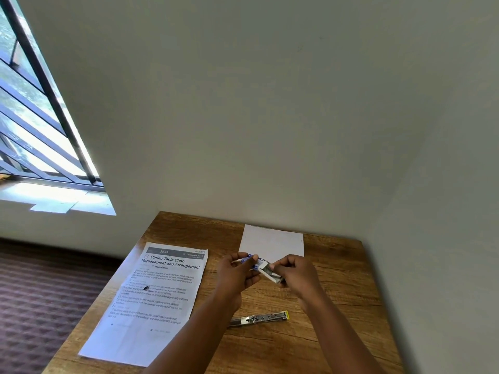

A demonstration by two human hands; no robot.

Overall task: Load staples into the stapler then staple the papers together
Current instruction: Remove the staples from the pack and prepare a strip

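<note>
Step in hand: extracting staples. The left hand [237,271] pinches a small blue-and-white cardboard staple box [255,261]; the right hand [295,275] pinches its grey staple strip [271,272]. The slim metal stapler [260,318] lies on the wooden bench [337,306], printed paper sheet [151,298] alongside. Next: seat strip in stapler.

A single head-worn view looks forward and down from above the near edge of the wooden table [337,268], tilted so that the table fills only the lower part of the frame and the bare wall beyond the table takes the upper half. The lens is wide and bends straight lines. A barred window [35,122] stands left of and beyond the table, with patterned floor [40,292] to its left. The camera sits close above the table.
</note>
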